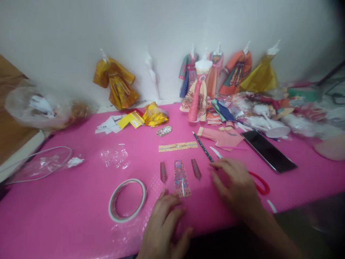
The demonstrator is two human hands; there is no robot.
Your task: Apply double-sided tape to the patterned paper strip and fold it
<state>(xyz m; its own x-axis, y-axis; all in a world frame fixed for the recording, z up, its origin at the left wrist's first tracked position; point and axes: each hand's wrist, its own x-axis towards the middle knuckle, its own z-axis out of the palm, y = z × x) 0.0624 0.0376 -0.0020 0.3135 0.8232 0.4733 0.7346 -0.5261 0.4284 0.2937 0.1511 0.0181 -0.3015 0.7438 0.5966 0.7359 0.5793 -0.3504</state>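
My left hand rests at the table's front with fingers spread, its tips beside the lower end of a patterned strip. Two small dark-red pointed pieces flank that strip. My right hand is spread over a pair of scissors, whose blade tip and red handle show on either side of it. The right index fingertip is by the lower end of a dark dotted pencil; whether they touch I cannot tell. A yellowish decorated band lies farther back. Left of my left hand is a roll of tape.
A black phone lies at the right. Doll forms in dresses stand along the wall. Fabric scraps and plastic bags crowd the back right. A patterned oval case, yellow cards and a white cable also lie around.
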